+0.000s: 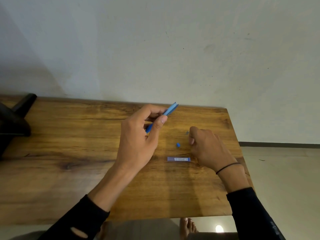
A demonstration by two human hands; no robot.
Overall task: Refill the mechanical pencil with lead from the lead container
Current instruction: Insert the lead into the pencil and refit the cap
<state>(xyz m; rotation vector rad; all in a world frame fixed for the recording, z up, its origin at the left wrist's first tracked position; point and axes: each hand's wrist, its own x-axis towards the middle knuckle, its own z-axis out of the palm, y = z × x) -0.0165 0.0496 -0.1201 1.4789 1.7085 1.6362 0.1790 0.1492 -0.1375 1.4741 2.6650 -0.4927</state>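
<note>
- Our left hand point(138, 135) is raised above the wooden desk point(69, 153), fingers curled around the blue mechanical pencil point(170, 109), with the thumb pressed along its barrel.
- The pencil tilts up and away to the right; its upper end sticks out past the fingers, and a short blue stretch shows below the thumb.
- Our right hand point(206, 146) sits low at the desk, fingers curled inward. We cannot tell whether it pinches anything.
- A small grey piece point(187, 132) lies on the desk just beside the right fingertips; it is too small to identify.
- A small blue cap point(178, 145) sits on the desk between our two hands, apart from both.
- The lead container point(178, 159), a flat purple case with a pale label, lies lengthwise on the desk nearer to us than the cap, just beside the right hand.
- A thin black band point(226, 167) circles the right wrist, and both forearms wear black sleeves.
</note>
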